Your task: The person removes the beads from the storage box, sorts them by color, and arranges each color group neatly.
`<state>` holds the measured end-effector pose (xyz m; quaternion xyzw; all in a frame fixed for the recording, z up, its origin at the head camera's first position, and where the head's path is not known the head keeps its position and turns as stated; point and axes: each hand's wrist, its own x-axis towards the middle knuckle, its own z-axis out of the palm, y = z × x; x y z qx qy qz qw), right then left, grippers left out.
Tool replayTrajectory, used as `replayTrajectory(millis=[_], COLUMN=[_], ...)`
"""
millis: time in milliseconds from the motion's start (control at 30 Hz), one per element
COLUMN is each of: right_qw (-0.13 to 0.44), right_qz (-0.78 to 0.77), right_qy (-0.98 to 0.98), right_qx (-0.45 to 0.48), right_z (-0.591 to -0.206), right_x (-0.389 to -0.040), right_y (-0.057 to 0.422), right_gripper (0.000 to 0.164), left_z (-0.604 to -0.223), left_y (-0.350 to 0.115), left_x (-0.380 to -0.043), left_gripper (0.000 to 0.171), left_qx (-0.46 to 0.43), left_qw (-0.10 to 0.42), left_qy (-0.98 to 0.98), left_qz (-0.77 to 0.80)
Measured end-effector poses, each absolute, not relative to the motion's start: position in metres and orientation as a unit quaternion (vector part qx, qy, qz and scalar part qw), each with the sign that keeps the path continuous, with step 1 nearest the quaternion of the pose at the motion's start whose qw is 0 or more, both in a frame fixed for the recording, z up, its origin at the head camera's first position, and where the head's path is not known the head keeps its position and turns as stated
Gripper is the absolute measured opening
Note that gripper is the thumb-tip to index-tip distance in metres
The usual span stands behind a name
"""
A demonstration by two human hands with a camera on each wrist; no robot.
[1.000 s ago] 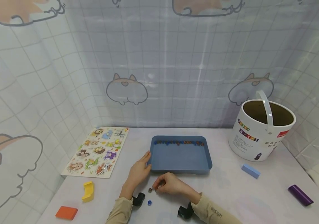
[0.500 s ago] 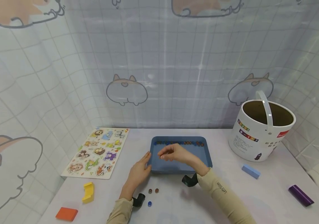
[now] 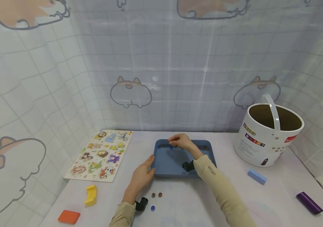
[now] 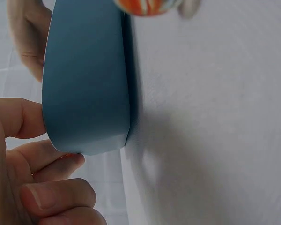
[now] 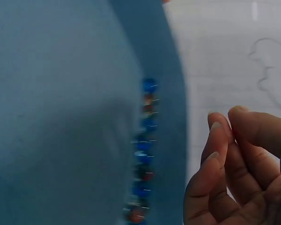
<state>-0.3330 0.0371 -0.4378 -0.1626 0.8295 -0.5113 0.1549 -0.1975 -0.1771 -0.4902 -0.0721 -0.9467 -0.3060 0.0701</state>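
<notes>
A shallow blue tray [image 3: 170, 173] lies at the middle of the table. My left hand [image 3: 141, 175] rests against its left wall near the front corner, fingers extended and thumb apart. My right hand [image 3: 182, 141] is over the tray's back edge, thumb and fingertips drawn together. The right wrist view shows no object at those fingertips [image 5: 217, 129], so I cannot tell whether something small is between them. Blue and brown glass marbles [image 5: 143, 157] line the tray's back wall. In front of the tray lie two brownish marbles [image 3: 160, 195] and one blue marble [image 3: 153, 208].
An animal puzzle board [image 3: 100, 154] lies at the left, with a yellow block [image 3: 91, 195] and an orange block [image 3: 69, 217] in front. At the right are a white bucket [image 3: 253, 142] with a raised handle, a light-blue block [image 3: 256, 177] and a purple block [image 3: 309, 203].
My right hand has moved from the loose marbles in front of the tray, up across it to the back row. The left hand has stayed at the tray's left side.
</notes>
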Motion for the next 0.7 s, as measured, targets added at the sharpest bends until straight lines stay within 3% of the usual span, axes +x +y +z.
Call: replayTrajectory(millis=[433, 700], right_qw=[0.057, 0.032], right_qz=[-0.466, -0.404], right_qy=[0.872, 0.900], right_qx=[-0.141, -0.159], right_z=[-0.476, -0.484], right_x=[-0.342, -0.345], right_y=[0.021, 0.019], right_gripper=[0.018, 0.017], left_z=[-0.490, -0.492], left_y=[-0.178, -0.179], left_x=[-0.198, -0.199], left_gripper=[0.056, 0.055], left_qx=[-0.075, -0.070], left_qw=[0.079, 0.078], left_qy=[-0.943, -0.941], left_qz=[-0.314, -0.320])
